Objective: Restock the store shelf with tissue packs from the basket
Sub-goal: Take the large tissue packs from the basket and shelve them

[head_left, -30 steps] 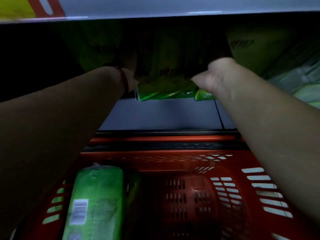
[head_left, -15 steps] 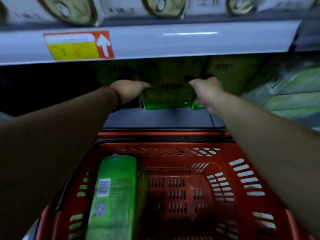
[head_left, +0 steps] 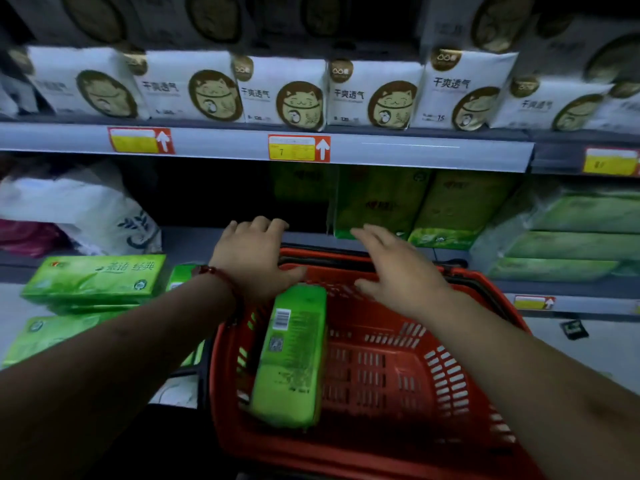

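Red plastic basket (head_left: 381, 445) sits before store shelf (head_left: 190, 242); one green tissue pack (head_left: 291, 355) lies lengthwise inside, against left wall, barcode up. Left hand (head_left: 252, 258), beaded bracelet (head_left: 211, 271) at wrist, and right hand (head_left: 398, 271) hover over basket's far rim, fingers spread, holding nothing. Shelved green packs (head_left: 377, 202) stand upright just beyond right hand. White cat-print packs (head_left: 287, 95) line upper tier. Stacked green packs (head_left: 93, 277) at lower left, below white bag (head_left: 86, 209).
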Demonstrator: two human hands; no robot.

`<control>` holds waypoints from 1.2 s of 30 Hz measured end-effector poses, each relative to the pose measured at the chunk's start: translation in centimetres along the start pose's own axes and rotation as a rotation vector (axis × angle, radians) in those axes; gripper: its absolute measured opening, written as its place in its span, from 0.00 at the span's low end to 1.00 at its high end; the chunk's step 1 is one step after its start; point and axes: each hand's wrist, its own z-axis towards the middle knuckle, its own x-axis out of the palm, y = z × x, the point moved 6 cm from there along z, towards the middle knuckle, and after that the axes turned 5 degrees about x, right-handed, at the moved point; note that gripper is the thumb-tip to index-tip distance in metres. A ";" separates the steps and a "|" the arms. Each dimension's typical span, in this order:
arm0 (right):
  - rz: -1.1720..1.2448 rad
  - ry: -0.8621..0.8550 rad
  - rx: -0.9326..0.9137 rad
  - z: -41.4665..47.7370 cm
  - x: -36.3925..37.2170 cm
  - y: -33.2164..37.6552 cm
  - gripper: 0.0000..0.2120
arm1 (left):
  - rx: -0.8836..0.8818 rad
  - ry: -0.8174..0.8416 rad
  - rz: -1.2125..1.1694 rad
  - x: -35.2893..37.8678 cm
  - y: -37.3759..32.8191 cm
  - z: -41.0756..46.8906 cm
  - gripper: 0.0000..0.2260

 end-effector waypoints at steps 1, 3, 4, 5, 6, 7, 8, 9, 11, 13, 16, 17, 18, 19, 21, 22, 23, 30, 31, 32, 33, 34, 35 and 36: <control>-0.016 0.018 -0.025 -0.6 0.4 1.0 0.42 | -0.016 -0.005 -0.041 0.1 -0.1 -1.2 0.40; -0.040 0.064 -0.062 -1.6 1.5 2.8 0.43 | -0.032 0.000 -0.118 1.4 -0.8 -3.7 0.39; -0.038 0.081 -0.069 -1.9 2.1 3.4 0.44 | -0.044 0.032 -0.135 2.5 -1.2 -4.8 0.39; -0.030 0.101 -0.065 -2.2 2.7 3.9 0.44 | -0.071 0.094 -0.125 3.9 -1.6 -5.8 0.40; -0.016 0.116 -0.056 -2.4 3.3 4.2 0.45 | -0.107 0.186 -0.097 5.6 -1.8 -6.5 0.42; 0.001 0.130 -0.039 -2.6 3.9 4.4 0.45 | -0.144 0.299 -0.078 7.4 -2.0 -7.2 0.46; 0.014 0.142 -0.019 -2.7 4.5 4.5 0.45 | -0.185 0.403 -0.089 9.0 -2.2 -7.8 0.51; 0.020 0.158 -0.003 -2.9 5.1 4.5 0.45 | -0.228 0.480 -0.137 10.5 -2.4 -8.4 0.55; 0.020 0.202 0.005 -3.3 6.4 4.6 0.47 | -0.312 0.521 -0.244 13.0 -2.7 -9.2 0.62; 0.015 0.240 -0.007 -3.8 7.6 4.7 0.48 | -0.366 0.501 -0.311 14.2 -3.2 -9.4 0.64; -0.018 0.236 -0.027 -4.4 8.7 4.6 0.48 | -0.358 0.482 -0.318 14.8 -4.2 -9.1 0.62; -0.034 0.214 -0.022 -4.5 8.8 4.4 0.48 | -0.335 0.478 -0.313 14.7 -4.4 -8.9 0.60; -0.047 0.191 -0.006 -4.6 9.0 3.9 0.48 | -0.309 0.477 -0.319 14.7 -4.7 -8.8 0.59; -0.057 0.168 0.015 -4.7 9.0 3.3 0.48 | -0.283 0.479 -0.326 14.6 -4.9 -8.6 0.57; -0.066 0.145 0.047 -4.9 9.0 2.1 0.51 | -0.222 0.476 -0.313 14.3 -5.3 -8.5 0.55; -0.077 0.148 0.045 -5.0 8.9 1.6 0.52 | -0.187 0.476 -0.299 14.1 -5.5 -8.4 0.54; -0.100 0.159 0.031 -5.2 9.0 1.2 0.53 | -0.153 0.474 -0.283 13.9 -5.7 -8.2 0.53; -0.240 0.206 -0.117 -6.1 9.4 -1.3 0.61 | 0.047 0.418 -0.229 11.9 -7.3 -8.2 0.38; -0.249 0.212 -0.134 -6.1 9.6 -1.5 0.61 | 0.069 0.418 -0.216 11.7 -7.7 -8.3 0.36; -0.262 0.212 -0.155 -6.0 9.7 -1.6 0.61 | 0.092 0.419 -0.195 11.5 -8.1 -8.3 0.34; -0.278 0.210 -0.175 -5.9 9.9 -1.6 0.61 | 0.119 0.420 -0.170 11.3 -8.5 -8.4 0.33; -0.291 0.213 -0.193 -5.8 10.1 -1.5 0.60 | 0.152 0.421 -0.146 11.3 -9.0 -8.5 0.32; -0.304 0.225 -0.208 -5.7 10.4 -1.5 0.59 | 0.191 0.416 -0.121 11.4 -9.5 -8.6 0.31; -0.316 0.252 -0.221 -5.7 10.8 -1.5 0.58 | 0.233 0.408 -0.098 11.6 -9.9 -8.7 0.30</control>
